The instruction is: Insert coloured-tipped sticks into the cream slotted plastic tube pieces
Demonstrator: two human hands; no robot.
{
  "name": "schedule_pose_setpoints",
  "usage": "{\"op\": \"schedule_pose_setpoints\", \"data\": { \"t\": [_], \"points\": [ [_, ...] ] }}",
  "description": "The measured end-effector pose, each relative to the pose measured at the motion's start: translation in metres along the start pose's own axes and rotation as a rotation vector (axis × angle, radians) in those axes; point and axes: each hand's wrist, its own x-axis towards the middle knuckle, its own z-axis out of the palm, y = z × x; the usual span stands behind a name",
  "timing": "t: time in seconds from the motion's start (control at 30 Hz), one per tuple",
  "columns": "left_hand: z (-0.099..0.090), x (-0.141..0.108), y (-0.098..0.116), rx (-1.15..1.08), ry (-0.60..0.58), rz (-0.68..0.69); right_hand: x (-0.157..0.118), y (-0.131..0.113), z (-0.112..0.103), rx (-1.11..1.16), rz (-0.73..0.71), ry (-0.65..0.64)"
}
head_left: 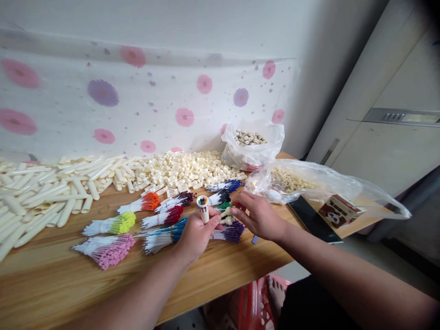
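Observation:
My left hand (195,237) is closed around a short cream multicolour pen barrel (204,213), held upright with coloured tips showing in its open top. Just right of it, my right hand (258,216) pinches a small cream plastic piece (226,212) between thumb and fingers. Beneath and around both hands lie bundles of thin white pen refills with coloured ends: blue-teal (165,237), purple (229,233), dark red (163,217), orange (140,203), yellow (112,223) and pink (106,248). A green bundle is partly hidden behind my fingers.
Long cream tubes (44,195) and small slotted cream parts (185,170) are heaped along the wall. At the right are a plastic bag (240,153) of pale parts, a clear bag (330,176), a black flat object (314,222) and a small box (340,211). The wooden table's (220,284) front edge runs below.

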Motion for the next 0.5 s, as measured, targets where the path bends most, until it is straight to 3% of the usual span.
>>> {"op": "schedule_pose_setpoints", "data": {
  "t": [0.13, 0.3, 0.5],
  "points": [
    [0.001, -0.001, 0.003, 0.009, -0.005, -0.011, -0.003, 0.003, 0.000, 0.042, -0.041, 0.005],
    [0.001, -0.001, -0.002, 0.044, -0.025, 0.015, -0.005, 0.002, 0.000, -0.066, -0.019, -0.002],
    [-0.002, 0.000, -0.008, 0.104, -0.033, 0.046, -0.003, 0.000, 0.004, 0.013, 0.003, 0.017]
  ]
}}
